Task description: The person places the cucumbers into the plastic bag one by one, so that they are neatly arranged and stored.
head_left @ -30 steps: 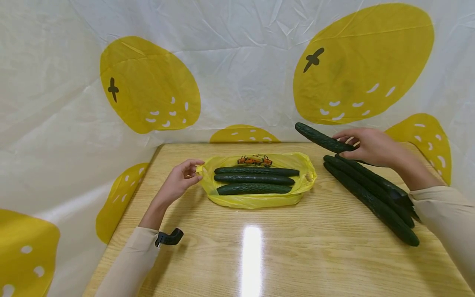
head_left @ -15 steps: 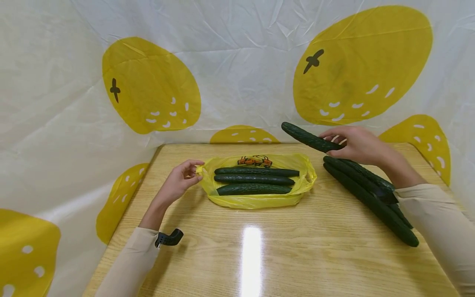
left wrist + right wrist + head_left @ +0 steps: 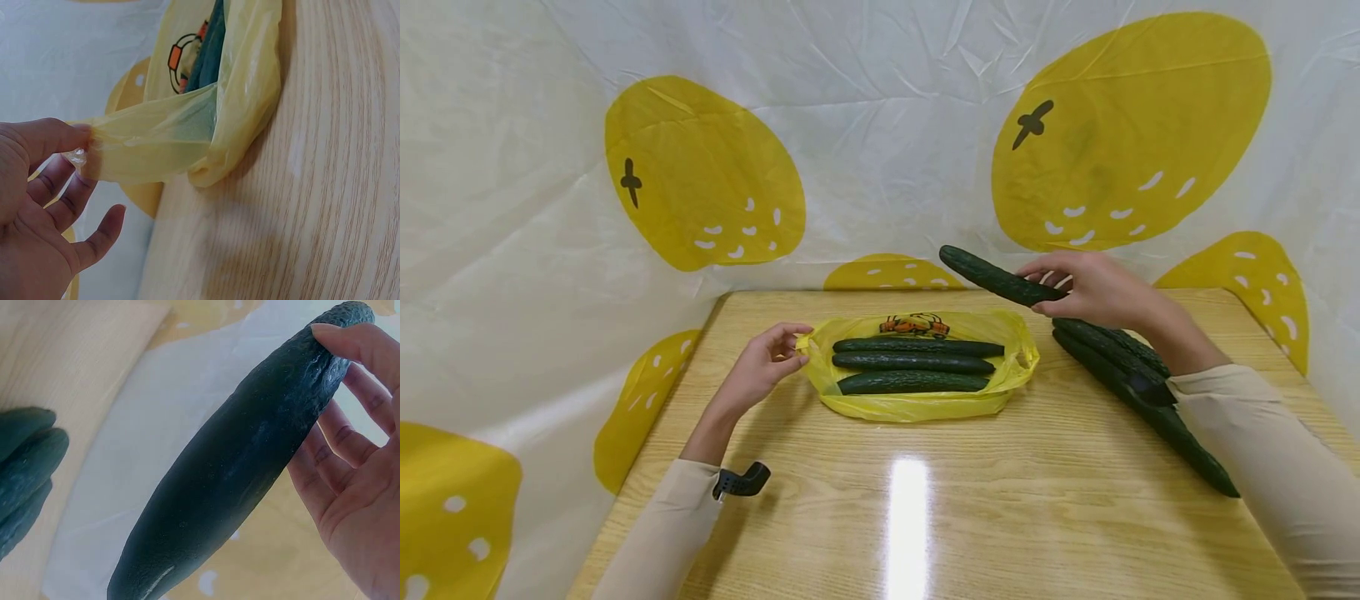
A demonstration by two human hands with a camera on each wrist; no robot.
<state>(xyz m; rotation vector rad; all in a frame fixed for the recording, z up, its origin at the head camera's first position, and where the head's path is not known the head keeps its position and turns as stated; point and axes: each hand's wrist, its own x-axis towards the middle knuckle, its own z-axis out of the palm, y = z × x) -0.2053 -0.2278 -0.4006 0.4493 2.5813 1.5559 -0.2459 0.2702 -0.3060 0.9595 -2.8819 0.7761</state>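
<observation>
A pale wooden bench (image 3: 820,517) with fine, streaky grain fills the lower middle, its back corners rounded. White sheeting (image 3: 887,167) hangs behind the bench and down its left side, faintly glossy and creased. Large yellow fruit shapes are printed on it: one above the bench's back left (image 3: 703,171), a bigger one above its back right (image 3: 1135,167) — both marked with a dark cross and small white dashes. A smaller partial print (image 3: 891,272) peeks over the bench's back edge, and others show beside its left edge. A bright white reflection (image 3: 908,525) streaks the bench's front half — light from above.
</observation>
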